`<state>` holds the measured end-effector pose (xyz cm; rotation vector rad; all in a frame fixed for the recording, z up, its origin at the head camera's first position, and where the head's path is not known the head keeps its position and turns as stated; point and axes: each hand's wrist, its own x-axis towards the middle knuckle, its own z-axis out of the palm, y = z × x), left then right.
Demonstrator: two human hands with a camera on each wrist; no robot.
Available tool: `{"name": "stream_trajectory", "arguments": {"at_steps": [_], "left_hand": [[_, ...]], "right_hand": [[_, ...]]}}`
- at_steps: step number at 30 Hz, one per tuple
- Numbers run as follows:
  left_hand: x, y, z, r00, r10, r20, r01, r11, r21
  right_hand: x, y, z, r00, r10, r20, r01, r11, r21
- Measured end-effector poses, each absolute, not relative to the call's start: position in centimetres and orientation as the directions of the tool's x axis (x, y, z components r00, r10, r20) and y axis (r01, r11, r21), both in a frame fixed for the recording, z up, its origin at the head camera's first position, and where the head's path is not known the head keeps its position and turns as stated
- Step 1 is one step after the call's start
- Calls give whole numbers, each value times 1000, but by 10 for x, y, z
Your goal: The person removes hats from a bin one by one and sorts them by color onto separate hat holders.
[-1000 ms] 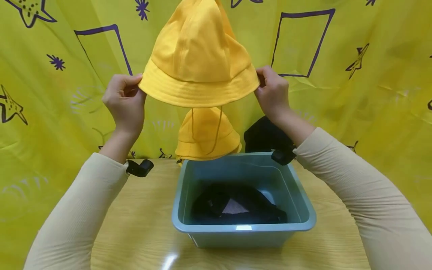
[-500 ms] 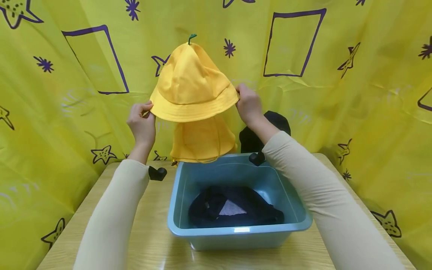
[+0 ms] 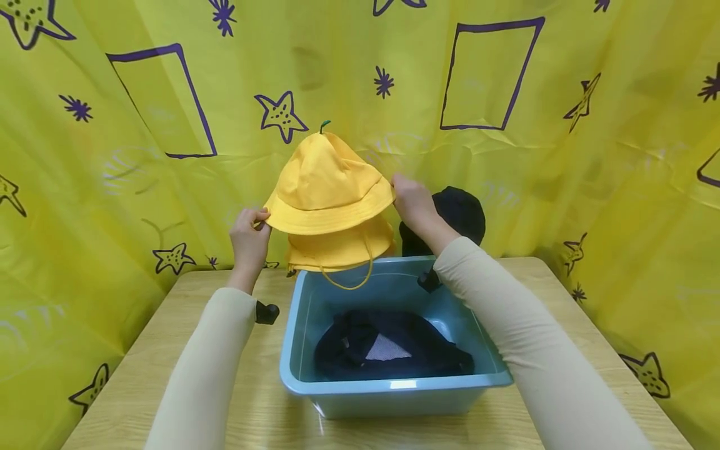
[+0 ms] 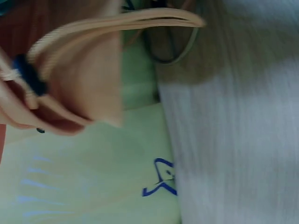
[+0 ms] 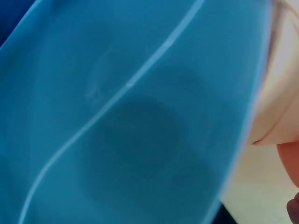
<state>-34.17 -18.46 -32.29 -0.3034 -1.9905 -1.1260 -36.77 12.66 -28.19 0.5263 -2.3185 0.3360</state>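
Observation:
A yellow bucket hat (image 3: pixel 332 181) with a small green stem on its crown hangs between my hands, brim down. My left hand (image 3: pixel 249 242) pinches the brim's left edge, and my right hand (image 3: pixel 415 203) grips the right edge. Right below and behind it, another yellow hat (image 3: pixel 337 251) stands behind the bin; the upper hat covers most of it, and whether they touch I cannot tell. A thin yellow chin cord (image 3: pixel 360 286) dangles before the bin's back rim. The left wrist view has a cord (image 4: pixel 117 21) with a dark toggle (image 4: pixel 29 74).
A blue-grey plastic bin (image 3: pixel 394 386) stands on the wooden table (image 3: pixel 247 400), with dark cloth hats (image 3: pixel 416 337) inside. Behind its right back corner is a black hat (image 3: pixel 462 212), partly hidden by my right arm. A yellow curtain (image 3: pixel 349 50) with purple drawings hangs behind.
Both hands have lowered the yellow hat from high up, away from me, onto or just above the other yellow hat. The bin and dark hats stay put.

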Motion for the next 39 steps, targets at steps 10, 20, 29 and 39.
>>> {"name": "stream_trajectory", "arguments": {"at_steps": [10, 20, 29, 39], "left_hand": [[-342, -187, -348, -707, -113, 698, 489, 636, 597], [-341, -182, -350, -866, -28, 499, 358, 663, 658], [-336, -183, -382, -846, 17, 533, 405, 670, 622], [-330, -187, -391, -831, 52, 554, 440, 672, 596]], "right_hand": [[-366, 130, -308, -779, -287, 557, -396, 914, -83], [-369, 123, -301, -910, -203, 362, -270, 952, -146], [-365, 121, -326, -858, -386, 337, -370, 922, 115], [-367, 121, -334, -867, -413, 279, -398, 910, 111]]}}
